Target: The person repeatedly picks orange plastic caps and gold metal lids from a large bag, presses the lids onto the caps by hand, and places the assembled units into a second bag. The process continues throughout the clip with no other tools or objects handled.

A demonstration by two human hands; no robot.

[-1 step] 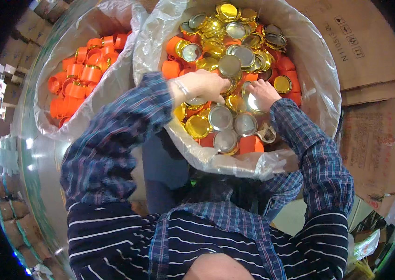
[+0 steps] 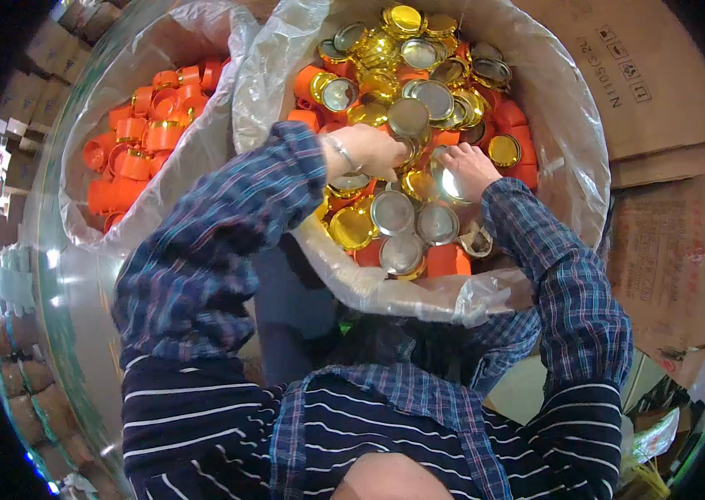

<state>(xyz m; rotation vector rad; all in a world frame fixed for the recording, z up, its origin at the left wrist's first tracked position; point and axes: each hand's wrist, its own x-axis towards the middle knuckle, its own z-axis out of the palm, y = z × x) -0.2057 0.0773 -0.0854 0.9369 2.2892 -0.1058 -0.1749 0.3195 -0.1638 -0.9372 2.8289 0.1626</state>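
Left hand: fingers bent, tips down among metal lids in the middle of the pile; fingertips partly hidden, can't tell if it grips one. Thin bracelet at that wrist. Right hand: just beside it, palm down, fingers bent over a shiny silver lid; touching it, but thumb hidden, so can't tell if pinched or only rested on.

Around both hands: heap of round shallow lids, gold outsides, silver-grey faces. Near side, below the hands: gold lid, two silver-grey lids next to it, plus a crumpled pale scrap toward the right. Far side: more gold lids, stacked loosely, tilted every way. Orange plastic caps show between and under lids, also along the right edge of the heap.

All of it sits in a large clear plastic bag, mouth spread wide in front of the person. Left of it, a second clear plastic bag with orange ring-shaped caps, some gold-banded. Farther right: brown cardboard box, another cardboard panel nearer. Both forearms in blue plaid sleeves.
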